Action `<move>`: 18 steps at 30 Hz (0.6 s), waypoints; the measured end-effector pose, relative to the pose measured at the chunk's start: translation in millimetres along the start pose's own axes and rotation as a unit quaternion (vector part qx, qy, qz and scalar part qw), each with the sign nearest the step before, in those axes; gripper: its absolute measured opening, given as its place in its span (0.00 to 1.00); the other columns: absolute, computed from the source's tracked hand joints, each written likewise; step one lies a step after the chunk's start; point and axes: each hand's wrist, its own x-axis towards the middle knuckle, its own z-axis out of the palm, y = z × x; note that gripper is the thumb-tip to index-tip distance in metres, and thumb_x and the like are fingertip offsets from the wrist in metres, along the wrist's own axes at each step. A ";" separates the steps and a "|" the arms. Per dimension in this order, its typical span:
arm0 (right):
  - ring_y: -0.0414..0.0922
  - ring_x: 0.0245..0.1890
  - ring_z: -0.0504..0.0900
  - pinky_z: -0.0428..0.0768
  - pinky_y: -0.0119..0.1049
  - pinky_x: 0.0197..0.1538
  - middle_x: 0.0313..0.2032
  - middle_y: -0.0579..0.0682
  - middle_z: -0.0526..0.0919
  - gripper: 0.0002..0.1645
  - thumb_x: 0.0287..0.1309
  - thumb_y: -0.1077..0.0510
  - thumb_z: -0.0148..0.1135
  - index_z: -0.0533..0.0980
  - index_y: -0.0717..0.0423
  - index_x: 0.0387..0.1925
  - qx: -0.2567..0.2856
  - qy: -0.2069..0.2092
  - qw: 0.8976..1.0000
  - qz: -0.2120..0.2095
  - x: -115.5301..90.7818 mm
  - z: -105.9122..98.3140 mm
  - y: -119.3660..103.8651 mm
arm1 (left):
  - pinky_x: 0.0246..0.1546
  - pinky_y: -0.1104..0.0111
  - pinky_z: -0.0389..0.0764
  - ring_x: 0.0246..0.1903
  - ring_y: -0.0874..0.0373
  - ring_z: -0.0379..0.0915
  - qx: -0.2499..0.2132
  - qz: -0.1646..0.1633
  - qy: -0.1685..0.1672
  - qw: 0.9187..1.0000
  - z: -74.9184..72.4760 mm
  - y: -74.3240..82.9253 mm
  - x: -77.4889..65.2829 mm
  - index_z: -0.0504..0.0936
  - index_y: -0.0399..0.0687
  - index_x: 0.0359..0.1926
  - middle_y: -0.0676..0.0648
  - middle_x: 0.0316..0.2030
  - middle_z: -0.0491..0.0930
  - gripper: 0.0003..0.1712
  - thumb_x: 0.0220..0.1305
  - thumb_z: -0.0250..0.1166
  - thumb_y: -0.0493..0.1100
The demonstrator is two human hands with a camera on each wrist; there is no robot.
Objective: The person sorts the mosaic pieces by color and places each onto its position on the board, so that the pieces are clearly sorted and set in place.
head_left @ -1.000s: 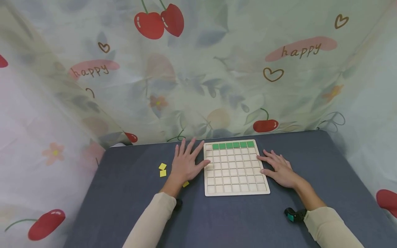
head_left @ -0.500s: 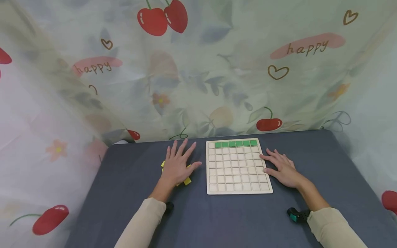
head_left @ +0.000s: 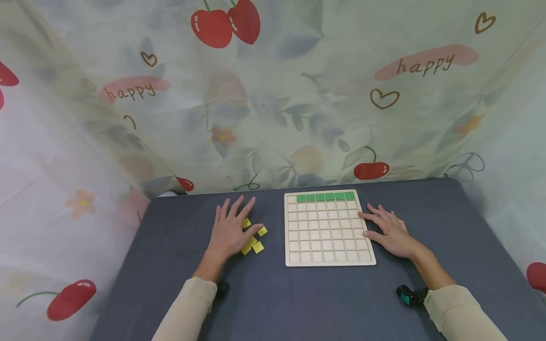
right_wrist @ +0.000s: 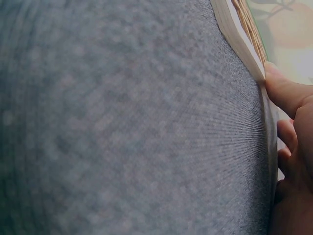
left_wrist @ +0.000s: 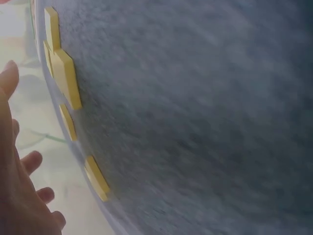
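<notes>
A pale wooden grid board (head_left: 328, 232) lies on the dark table, its top row filled with green square tiles (head_left: 326, 196) except for the leftmost cell. Along the board's right edge, my right hand (head_left: 390, 234) touches the rim with thumb and index fingertips, the fingers extended. To the left of the board, my left hand (head_left: 230, 232) is spread flat above the table, holding nothing. Several small yellow square tiles (head_left: 258, 246) lie beside and partly beneath it. In the left wrist view the yellow tiles (left_wrist: 66, 78) lie apart from the fingers, two of them overlapping.
The dark cloth-covered table (head_left: 273, 303) spans the space before me. A printed curtain (head_left: 273, 94) closes off the back and both sides. A black wrist device (head_left: 411, 295) is on the right wrist.
My left hand has moved leftward from the board's left edge, passing over the yellow tiles and uncovering those on its right. My right hand stays at the board's right edge.
</notes>
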 end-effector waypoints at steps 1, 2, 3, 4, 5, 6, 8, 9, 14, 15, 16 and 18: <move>0.69 0.80 0.40 0.38 0.73 0.73 0.80 0.64 0.51 0.37 0.72 0.42 0.59 0.64 0.46 0.76 0.000 0.000 1.000 0.000 0.4 0.0 0.4 | 0.79 0.37 0.42 0.80 0.35 0.42 -0.004 -0.001 -0.001 1.000 -0.3 -2.0 -0.9 0.49 0.75 0.81 0.47 0.81 0.52 0.47 0.67 0.52 0.77; 0.69 0.80 0.40 0.37 0.73 0.73 0.80 0.64 0.51 0.37 0.72 0.43 0.59 0.64 0.46 0.76 0.001 0.001 1.000 -0.001 0.6 -0.1 0.9 | 0.79 0.37 0.42 0.80 0.35 0.43 -0.008 -0.001 -0.002 1.000 -0.3 -4.0 -1.7 0.50 0.75 0.81 0.46 0.80 0.53 0.46 0.67 0.52 0.76; 0.69 0.80 0.40 0.37 0.73 0.73 0.80 0.64 0.51 0.36 0.72 0.43 0.59 0.64 0.46 0.76 0.001 0.001 1.000 -0.001 1.0 0.0 1.5 | 0.79 0.37 0.42 0.80 0.34 0.44 -0.012 0.000 -0.003 1.000 -0.5 -5.9 -2.4 0.51 0.74 0.80 0.46 0.80 0.54 0.45 0.68 0.53 0.75; 0.69 0.80 0.40 0.37 0.73 0.73 0.80 0.64 0.50 0.37 0.72 0.43 0.59 0.64 0.46 0.76 0.001 0.002 1.000 0.000 1.4 0.1 1.7 | 0.78 0.37 0.43 0.79 0.34 0.45 -0.015 0.001 -0.002 1.000 -0.6 -7.8 -3.1 0.53 0.73 0.80 0.45 0.80 0.55 0.44 0.69 0.54 0.74; 0.69 0.80 0.39 0.37 0.73 0.73 0.80 0.64 0.50 0.37 0.72 0.42 0.59 0.64 0.46 0.76 0.002 0.002 1.000 0.001 1.6 0.1 1.8 | 0.78 0.36 0.44 0.79 0.34 0.46 -0.019 0.003 0.000 1.000 -0.8 -9.5 -3.6 0.54 0.72 0.80 0.45 0.79 0.57 0.43 0.69 0.55 0.72; 0.69 0.80 0.39 0.37 0.73 0.73 0.80 0.64 0.50 0.37 0.72 0.42 0.59 0.64 0.46 0.76 0.001 0.001 1.000 0.002 2.0 0.3 2.4 | 0.78 0.37 0.46 0.78 0.34 0.48 -0.021 0.005 0.003 1.000 -0.8 -11.0 -4.1 0.56 0.71 0.80 0.45 0.78 0.58 0.43 0.69 0.57 0.71; 0.69 0.80 0.39 0.37 0.73 0.73 0.80 0.63 0.50 0.37 0.72 0.42 0.59 0.64 0.46 0.76 0.000 0.000 1.000 0.003 2.4 0.3 2.7 | 0.77 0.37 0.52 0.76 0.35 0.52 -0.023 0.008 0.011 1.000 -1.0 -13.5 -4.9 0.60 0.69 0.79 0.44 0.76 0.63 0.42 0.68 0.61 0.67; 0.69 0.80 0.39 0.37 0.73 0.73 0.80 0.63 0.50 0.37 0.72 0.42 0.59 0.64 0.45 0.76 -0.001 0.000 1.000 0.004 2.5 0.4 2.8 | 0.75 0.38 0.56 0.75 0.36 0.55 -0.024 0.007 0.014 1.000 -1.2 -14.4 -5.1 0.62 0.68 0.78 0.44 0.75 0.65 0.41 0.67 0.63 0.66; 0.69 0.80 0.39 0.37 0.73 0.73 0.80 0.63 0.50 0.37 0.72 0.41 0.59 0.64 0.46 0.76 -0.001 0.001 1.000 0.003 1.8 1.1 3.2 | 0.67 0.42 0.68 0.68 0.41 0.62 -0.031 -0.001 0.024 0.999 -2.2 -16.5 -6.0 0.74 0.63 0.72 0.45 0.66 0.74 0.36 0.65 0.68 0.62; 0.69 0.80 0.40 0.37 0.73 0.73 0.80 0.64 0.50 0.37 0.72 0.41 0.59 0.64 0.46 0.76 -0.001 0.002 1.000 0.003 1.6 1.3 3.3 | 0.65 0.43 0.69 0.67 0.42 0.62 -0.035 -0.005 0.024 0.999 -2.3 -16.9 -6.2 0.76 0.63 0.70 0.46 0.65 0.75 0.34 0.64 0.69 0.61; 0.69 0.80 0.40 0.37 0.73 0.73 0.80 0.64 0.50 0.37 0.72 0.41 0.59 0.64 0.46 0.76 -0.001 0.002 1.000 0.003 1.4 1.5 3.2 | 0.65 0.44 0.69 0.66 0.43 0.63 -0.037 -0.006 0.025 0.999 -2.1 -17.3 -6.2 0.78 0.62 0.69 0.46 0.64 0.76 0.33 0.64 0.69 0.61; 0.69 0.80 0.40 0.37 0.72 0.73 0.80 0.63 0.50 0.37 0.72 0.41 0.58 0.64 0.46 0.76 -0.002 0.002 1.000 0.003 1.3 1.8 3.3 | 0.64 0.45 0.69 0.64 0.44 0.63 -0.043 -0.011 0.027 0.999 -1.8 -18.1 -6.2 0.81 0.60 0.65 0.47 0.62 0.77 0.30 0.64 0.70 0.60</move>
